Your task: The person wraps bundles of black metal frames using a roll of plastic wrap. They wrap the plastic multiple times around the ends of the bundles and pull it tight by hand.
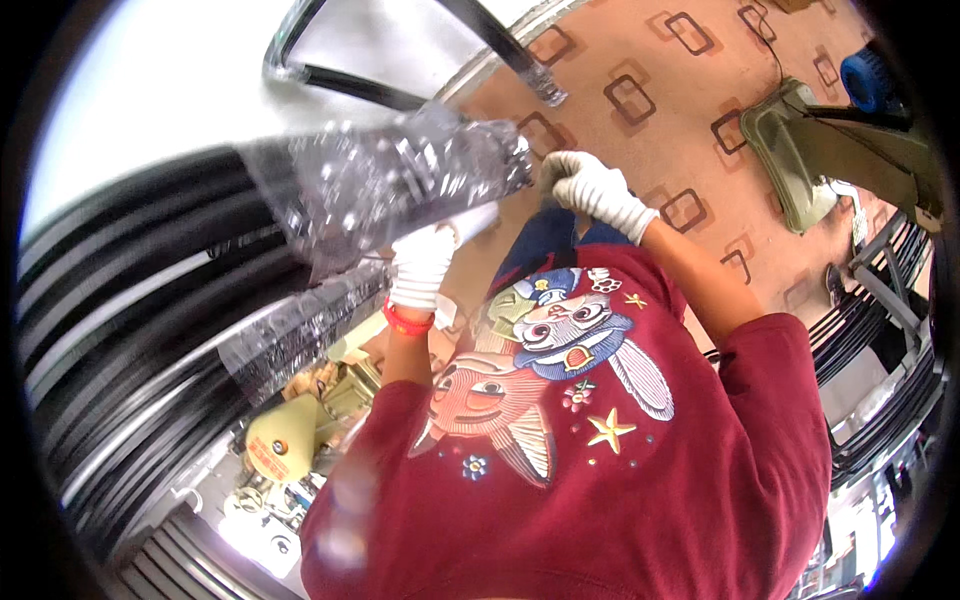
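My left hand [422,262], in a white ribbed glove with a red band at the wrist, is closed at the lower edge of a bundle wrapped in clear plastic film [400,175]. A pale, smooth piece [474,222] shows beside its fingers; whether it is held there I cannot tell. The film covers the end of long black strips [150,215] coming from the left. My right hand [598,195], gloved alike, is curled shut just right of the bundle's wrapped end. Its fingertips are dim, and anything between them is hidden.
Below the bundle lie more film-wrapped black strips [290,335]. A yellowish machine part [285,440] stands at lower left. Black frame bars [360,85] rise at the top. On the right are an olive-green machine base [790,160] and a rack of black strips [890,330]. The floor [650,130] is patterned.
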